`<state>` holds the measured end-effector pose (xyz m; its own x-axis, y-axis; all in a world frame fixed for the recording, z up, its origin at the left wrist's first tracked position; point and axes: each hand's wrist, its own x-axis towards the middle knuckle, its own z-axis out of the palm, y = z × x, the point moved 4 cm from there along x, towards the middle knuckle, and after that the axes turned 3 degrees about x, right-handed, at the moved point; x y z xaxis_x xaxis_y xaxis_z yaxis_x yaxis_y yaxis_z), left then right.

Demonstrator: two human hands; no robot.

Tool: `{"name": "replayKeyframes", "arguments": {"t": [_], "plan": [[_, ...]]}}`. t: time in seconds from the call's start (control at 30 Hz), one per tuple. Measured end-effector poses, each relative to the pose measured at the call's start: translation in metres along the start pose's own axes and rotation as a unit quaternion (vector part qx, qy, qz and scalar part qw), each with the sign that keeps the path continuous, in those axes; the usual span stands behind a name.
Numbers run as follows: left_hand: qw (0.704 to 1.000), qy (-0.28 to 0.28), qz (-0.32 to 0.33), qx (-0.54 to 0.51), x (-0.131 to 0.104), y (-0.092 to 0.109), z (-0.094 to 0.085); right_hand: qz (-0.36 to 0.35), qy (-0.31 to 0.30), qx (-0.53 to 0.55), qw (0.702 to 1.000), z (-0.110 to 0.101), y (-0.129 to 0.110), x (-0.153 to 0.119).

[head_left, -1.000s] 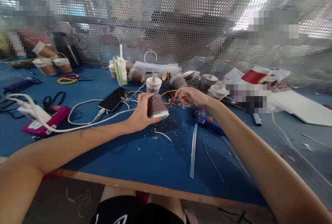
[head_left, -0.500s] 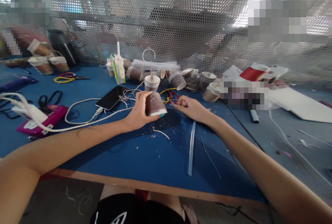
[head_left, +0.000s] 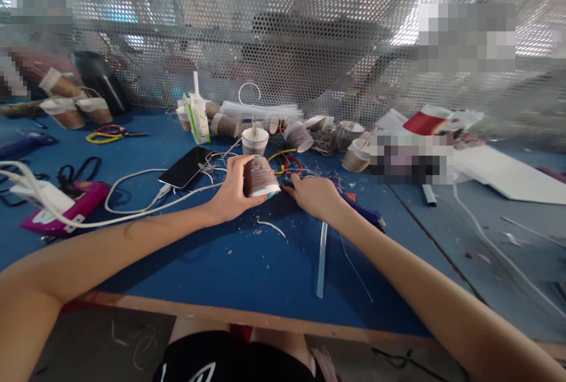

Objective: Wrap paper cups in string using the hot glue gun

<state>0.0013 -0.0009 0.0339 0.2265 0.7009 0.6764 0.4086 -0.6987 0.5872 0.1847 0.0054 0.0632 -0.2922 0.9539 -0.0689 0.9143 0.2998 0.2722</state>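
One-handed, grips tilted cup [head_left: 260,178] with left hand [head_left: 233,192] curved round it; curls right hand [head_left: 315,194] nearby, can't tell how closed or on what.

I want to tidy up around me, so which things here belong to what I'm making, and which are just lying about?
Belong, it seems:
- wrapped cup in your left hand
- probably the blue glue gun by your right forearm

Lying about:
- phone
- drink carton
- black bottle
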Motion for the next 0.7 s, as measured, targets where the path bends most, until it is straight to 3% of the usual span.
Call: {"name": "replayKeyframes", "arguments": {"t": [0.3,0.57,0.7], "plan": [[1.0,-0.014,-0.015,-0.02,0.0,-0.001,0.0,-0.022,0.015,0.055,0.998,0.003,0.01,0.006],[1.0,-0.006,-0.009,-0.016,0.0,-0.001,0.0,0.03,0.038,0.056,0.997,0.007,0.011,0.001],[1.0,-0.015,-0.02,-0.015,0.0,-0.002,0.0,0.01,0.03,0.062,0.998,0.007,0.009,0.002]]}}
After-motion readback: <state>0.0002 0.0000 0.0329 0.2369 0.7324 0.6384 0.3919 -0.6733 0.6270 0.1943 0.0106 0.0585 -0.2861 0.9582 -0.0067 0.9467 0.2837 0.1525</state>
